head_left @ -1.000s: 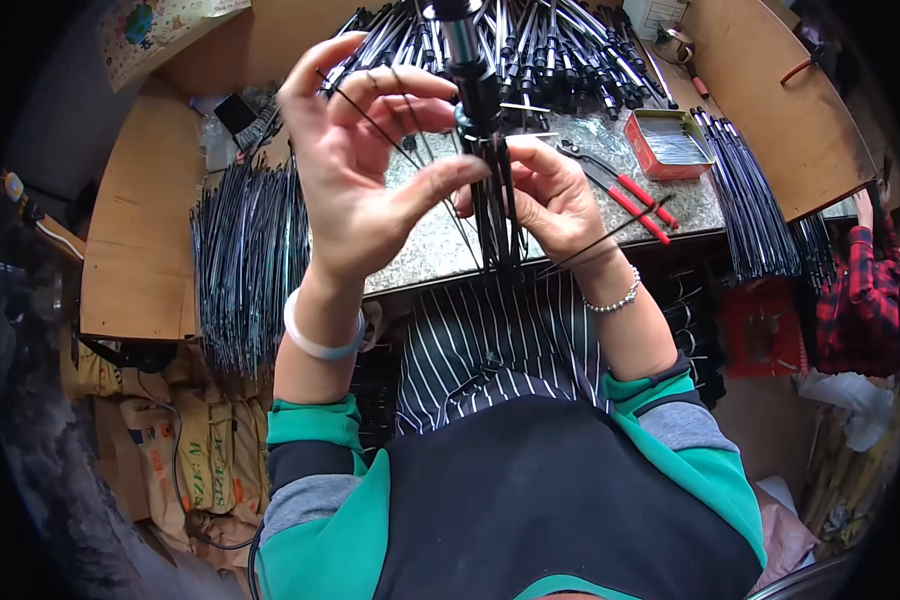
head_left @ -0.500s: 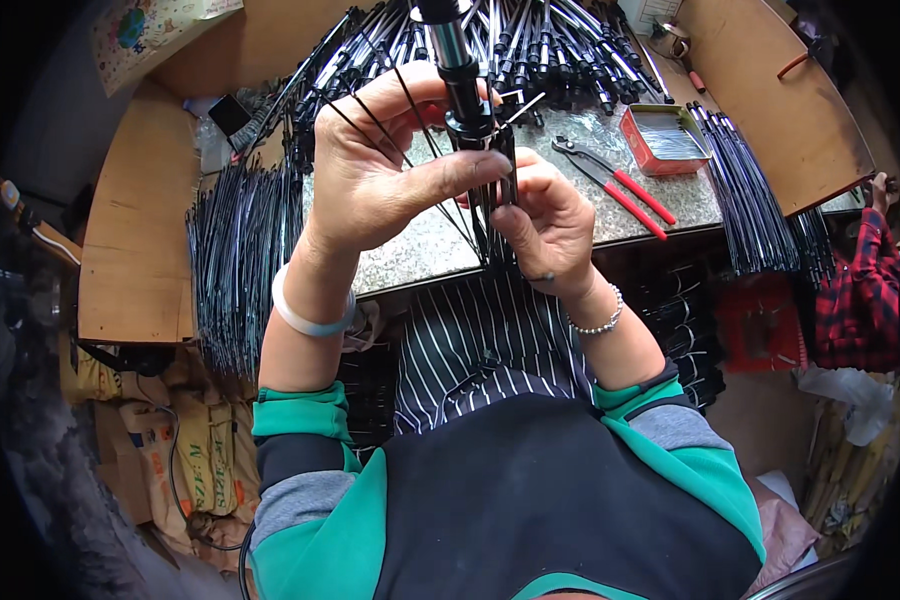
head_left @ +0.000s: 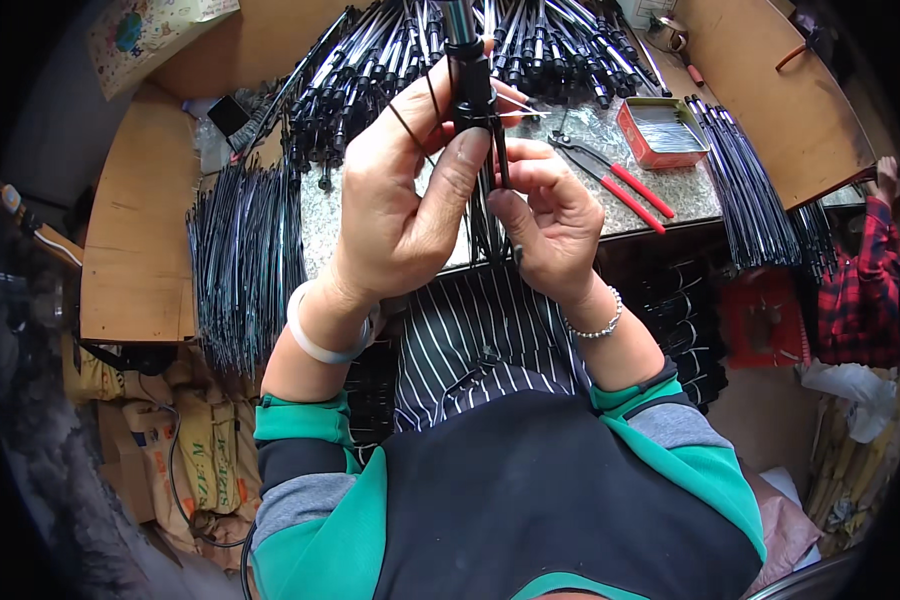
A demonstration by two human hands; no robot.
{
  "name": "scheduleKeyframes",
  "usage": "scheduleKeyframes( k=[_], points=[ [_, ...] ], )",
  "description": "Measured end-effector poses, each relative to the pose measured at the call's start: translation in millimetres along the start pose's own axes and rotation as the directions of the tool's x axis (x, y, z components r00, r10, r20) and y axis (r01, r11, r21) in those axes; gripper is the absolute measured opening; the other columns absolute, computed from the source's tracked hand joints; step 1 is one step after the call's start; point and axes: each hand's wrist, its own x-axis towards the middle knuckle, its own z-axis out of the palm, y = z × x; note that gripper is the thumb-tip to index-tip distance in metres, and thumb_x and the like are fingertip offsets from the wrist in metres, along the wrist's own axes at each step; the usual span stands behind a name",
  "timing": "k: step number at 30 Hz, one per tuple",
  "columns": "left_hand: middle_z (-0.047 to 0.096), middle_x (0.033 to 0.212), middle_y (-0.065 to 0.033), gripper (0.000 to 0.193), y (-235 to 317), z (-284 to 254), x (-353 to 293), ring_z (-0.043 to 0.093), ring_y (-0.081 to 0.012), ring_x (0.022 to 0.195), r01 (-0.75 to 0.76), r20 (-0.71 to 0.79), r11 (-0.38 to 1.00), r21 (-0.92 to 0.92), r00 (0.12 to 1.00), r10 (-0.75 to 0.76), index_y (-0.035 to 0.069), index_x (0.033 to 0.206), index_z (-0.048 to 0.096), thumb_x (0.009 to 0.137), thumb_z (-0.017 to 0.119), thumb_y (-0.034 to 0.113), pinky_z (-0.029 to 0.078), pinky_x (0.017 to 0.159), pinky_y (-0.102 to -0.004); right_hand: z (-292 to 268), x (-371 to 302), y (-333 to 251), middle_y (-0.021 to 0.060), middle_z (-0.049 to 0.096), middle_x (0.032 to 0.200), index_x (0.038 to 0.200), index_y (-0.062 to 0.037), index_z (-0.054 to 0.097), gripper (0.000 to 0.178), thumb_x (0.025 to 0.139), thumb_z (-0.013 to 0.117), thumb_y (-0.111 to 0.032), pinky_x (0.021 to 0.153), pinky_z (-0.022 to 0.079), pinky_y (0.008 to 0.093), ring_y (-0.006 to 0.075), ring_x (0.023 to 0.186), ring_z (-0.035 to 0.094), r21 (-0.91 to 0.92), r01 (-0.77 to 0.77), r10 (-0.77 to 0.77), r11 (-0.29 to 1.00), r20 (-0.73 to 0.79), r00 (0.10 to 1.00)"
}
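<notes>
An umbrella frame (head_left: 473, 88) stands upright in front of me, with a silver shaft at the top and a black hub lower down. My left hand (head_left: 395, 215) is closed round the black hub, its thumb pressed against the front. Just to the right, my right hand (head_left: 558, 222) pinches the lower end of a thin black rib (head_left: 502, 150). More dark ribs hang down between the two hands. From the hub's right side sticks out a short pale wire (head_left: 522, 110). Some of the left fingers are hidden behind the frame.
Red-handled pliers (head_left: 620, 185) and a red tin (head_left: 662, 135) of thin wires lie on the speckled tabletop. Many umbrella shafts (head_left: 560, 45) are piled at the back. Bundles of black ribs hang at the left (head_left: 245, 260) and right (head_left: 745, 190). Another person's plaid sleeve (head_left: 860, 280) shows far right.
My left hand has moved down and right, its thumb now pointing up along the hub. The loose ribs at the left have drawn in toward the shaft. My right hand has shifted slightly.
</notes>
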Motion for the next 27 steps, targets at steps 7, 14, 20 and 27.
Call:
scheduleKeyframes(
  k=[7,14,20,27],
  points=[
    [0.055,0.108,-0.0113,0.04,-3,4,-4,0.057,-0.0168,0.097,-0.052,-0.021,0.998,0.031,0.998,0.053,-0.005,0.131,0.033,0.094,0.04,0.008,0.045,0.088,-0.0285,4,2,-2,0.0142,0.06,0.098,0.087,0.0016,0.06,0.014,0.075,0.067,0.002,0.078,0.049,0.0299,0.0195,0.09,0.06,-0.055,0.057,-0.058,0.997,-0.026,0.998],
    [0.053,0.107,-0.0091,0.052,-8,8,-6,0.055,-0.016,0.099,0.019,-0.051,0.974,-0.227,0.998,-0.031,-0.002,0.134,0.028,0.091,0.049,0.019,0.044,0.089,-0.0289,-2,-1,2,0.0164,0.05,0.116,0.101,0.0068,0.055,0.018,0.083,0.056,0.006,0.094,0.041,0.0313,0.0206,0.113,0.049,-0.025,0.043,-0.041,0.999,0.09,0.995],
    [0.049,0.108,-0.007,0.088,-15,15,-12,0.051,-0.0152,0.099,-0.116,-0.057,0.984,-0.136,0.992,0.109,0.002,0.138,0.019,0.076,0.071,0.035,0.041,0.091,-0.0286,6,5,-2,0.0145,0.06,0.098,0.088,0.0032,0.061,0.014,0.075,0.068,0.001,0.078,0.051,0.0287,0.02,0.091,0.061,-0.082,0.083,-0.086,0.993,-0.027,0.996],
    [0.051,0.095,-0.0041,0.04,-13,20,-8,0.051,-0.0069,0.081,-0.086,-0.158,0.979,-0.184,0.986,0.056,-0.002,0.13,0.033,0.093,0.046,0.008,0.044,0.076,-0.0189,13,-4,-7,0.0133,0.062,0.096,0.084,0.0021,0.061,0.013,0.074,0.069,0.001,0.076,0.052,0.0291,0.0199,0.087,0.062,-0.024,-0.013,0.009,1.0,-0.155,0.988]
  ],
)
